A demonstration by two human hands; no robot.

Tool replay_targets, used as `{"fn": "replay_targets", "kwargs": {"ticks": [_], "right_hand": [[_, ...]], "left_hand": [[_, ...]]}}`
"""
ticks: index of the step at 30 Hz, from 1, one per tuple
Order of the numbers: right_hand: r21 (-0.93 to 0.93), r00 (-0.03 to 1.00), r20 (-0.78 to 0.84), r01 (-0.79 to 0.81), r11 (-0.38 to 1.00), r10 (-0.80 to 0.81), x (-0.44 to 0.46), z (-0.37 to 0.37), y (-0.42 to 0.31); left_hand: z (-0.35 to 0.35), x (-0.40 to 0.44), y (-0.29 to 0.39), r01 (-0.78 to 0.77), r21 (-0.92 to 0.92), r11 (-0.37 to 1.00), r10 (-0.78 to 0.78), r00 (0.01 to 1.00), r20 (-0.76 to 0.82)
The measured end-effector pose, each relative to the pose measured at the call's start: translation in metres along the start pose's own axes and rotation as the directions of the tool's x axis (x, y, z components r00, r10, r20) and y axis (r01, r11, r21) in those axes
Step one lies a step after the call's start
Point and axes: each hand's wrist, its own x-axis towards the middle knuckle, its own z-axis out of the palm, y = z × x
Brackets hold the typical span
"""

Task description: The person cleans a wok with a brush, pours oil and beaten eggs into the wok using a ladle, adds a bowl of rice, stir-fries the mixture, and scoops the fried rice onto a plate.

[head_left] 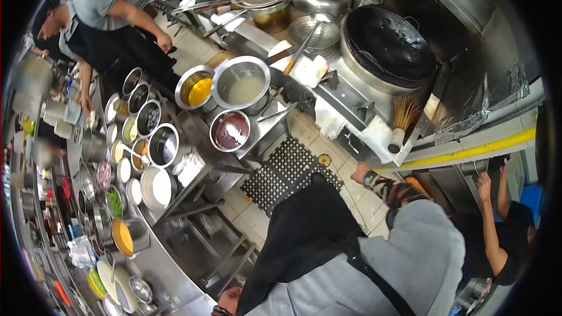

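My right hand (360, 172), below a camouflage sleeve, is close to the front edge of the stove counter (383, 140). It is small in view, and I cannot make out how its fingers are set. My left hand (230, 298) shows only in part at the bottom, beside my black apron (304, 228), with a dark band at the wrist. Its fingers are mostly hidden. No object is visible in either hand. Nearest the right hand on the stove are a bamboo wok brush (405, 114) and a large black wok (389, 47).
Metal pots of yellow liquid (201, 89), cloudy liquid (246, 89) and dark red sauce (230, 131) stand on a steel table. A perforated ladle (316, 32) rests by the wok. A co-worker (111, 29) stands upper left, another person (497, 228) at right. A black mat (287, 169) covers floor tiles.
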Motion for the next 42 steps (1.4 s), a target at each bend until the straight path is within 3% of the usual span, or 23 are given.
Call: {"fn": "replay_targets", "kwargs": {"ticks": [2, 6, 8, 11, 12, 15, 16, 17, 18, 19, 20, 22, 26, 27, 28, 30, 32, 34, 36, 38, 40, 41, 42], "right_hand": [[0.053, 0.998, -0.040, -0.050, 0.997, 0.052, 0.072, 0.019, 0.004], [0.056, 0.994, -0.100, -0.033, 0.998, 0.039, 0.124, 0.024, -0.002], [0.240, 0.984, 0.177, -0.025, 0.971, -0.018, 0.128, -0.003, -0.014], [0.107, 1.000, -0.013, 0.029, 0.994, -0.028, 0.057, -0.072, -0.049], [0.087, 0.992, -0.100, 0.089, 0.992, -0.080, 0.026, -0.068, -0.057], [0.070, 0.908, -0.022, 0.420, 0.905, -0.419, -0.026, -0.102, -0.086], [0.132, 0.814, 0.048, 0.569, 0.812, -0.578, -0.023, -0.105, -0.085], [0.230, 0.626, -0.095, 0.770, 0.595, -0.774, -0.014, -0.114, -0.090], [0.201, 0.619, -0.100, 0.779, 0.594, -0.779, -0.001, -0.127, -0.096], [0.248, 0.739, -0.065, 0.663, 0.706, -0.671, -0.001, -0.160, -0.121], [0.294, 0.839, -0.024, 0.525, 0.799, -0.543, -0.001, -0.189, -0.146], [0.478, 0.731, -0.343, 0.677, 0.560, -0.591, 0.002, -0.234, -0.190], [0.650, 0.712, -0.457, 0.676, 0.346, -0.533, 0.040, -0.309, -0.267], [0.647, 0.770, -0.474, 0.634, 0.423, -0.427, 0.058, -0.319, -0.281], [0.595, 0.810, -0.488, 0.581, 0.555, -0.325, 0.089, -0.322, -0.289], [0.821, 0.921, -0.340, 0.389, 0.419, -0.189, 0.149, -0.323, -0.306], [0.980, 0.988, 0.157, -0.157, 0.124, 0.009, 0.171, -0.337, -0.315], [0.949, 0.997, 0.004, -0.029, 0.315, 0.081, 0.168, -0.334, -0.304], [0.840, 0.986, -0.145, 0.077, 0.537, 0.085, 0.133, -0.332, -0.291], [0.977, 0.990, -0.105, 0.085, 0.195, 0.094, 0.093, -0.344, -0.297], [0.982, 0.991, -0.128, 0.124, 0.144, 0.023, 0.111, -0.381, -0.304], [0.986, 0.988, -0.145, 0.149, 0.076, -0.053, 0.121, -0.403, -0.307], [0.958, 0.984, -0.180, 0.173, 0.230, 0.010, 0.150, -0.424, -0.308]], "left_hand": [[-0.003, 0.006, 0.061, 0.013, 0.378, 0.926, -0.001, 0.999, -0.032], [0.031, 0.023, 0.160, 0.080, 0.519, 0.851, 0.043, 0.974, -0.220], [0.054, 0.035, 0.220, 0.107, 0.601, 0.792, 0.072, 0.961, -0.266], [0.075, 0.071, 0.294, 0.022, 0.369, 0.929, 0.066, 0.972, -0.224], [0.086, 0.087, 0.344, -0.210, 0.401, 0.891, 0.307, 0.932, -0.193], [0.107, 0.148, 0.399, -0.363, 0.078, 0.928, 0.369, 0.882, -0.294], [0.106, 0.182, 0.409, -0.462, -0.216, 0.860, 0.408, 0.878, -0.251], [0.107, 0.212, 0.433, -0.583, -0.143, 0.800, 0.537, 0.802, -0.262], [0.105, 0.246, 0.461, -0.674, -0.154, 0.722, 0.628, 0.733, -0.263], [0.094, 0.287, 0.485, -0.691, -0.129, 0.712, 0.659, 0.720, -0.218], [0.100, 0.308, 0.521, -0.697, -0.097, 0.710, 0.644, 0.700, -0.310], [0.091, 0.381, 0.577, -0.608, -0.258, 0.751, 0.484, 0.773, -0.411], [0.061, 0.452, 0.660, -0.188, -0.833, 0.521, 0.308, 0.951, -0.022], [0.069, 0.436, 0.678, -0.204, -0.782, 0.589, 0.250, 0.966, -0.064], [0.077, 0.424, 0.680, -0.403, -0.685, 0.607, 0.475, 0.875, -0.094], [0.090, 0.414, 0.690, -0.441, -0.570, 0.693, 0.590, 0.801, 0.098], [0.106, 0.382, 0.708, -0.469, -0.463, 0.752, 0.633, 0.710, 0.309], [0.101, 0.387, 0.715, -0.713, -0.136, 0.688, 0.718, 0.640, 0.274], [0.088, 0.397, 0.712, -0.861, 0.252, 0.442, 0.849, 0.492, 0.191], [0.073, 0.422, 0.705, -0.778, 0.360, 0.516, 0.767, 0.606, 0.211], [0.075, 0.453, 0.698, -0.743, 0.441, 0.503, 0.732, 0.638, 0.239], [0.084, 0.466, 0.696, -0.745, 0.597, 0.298, 0.839, 0.503, 0.209], [0.092, 0.473, 0.694, -0.677, 0.731, 0.087, 0.915, 0.344, 0.209]]}}
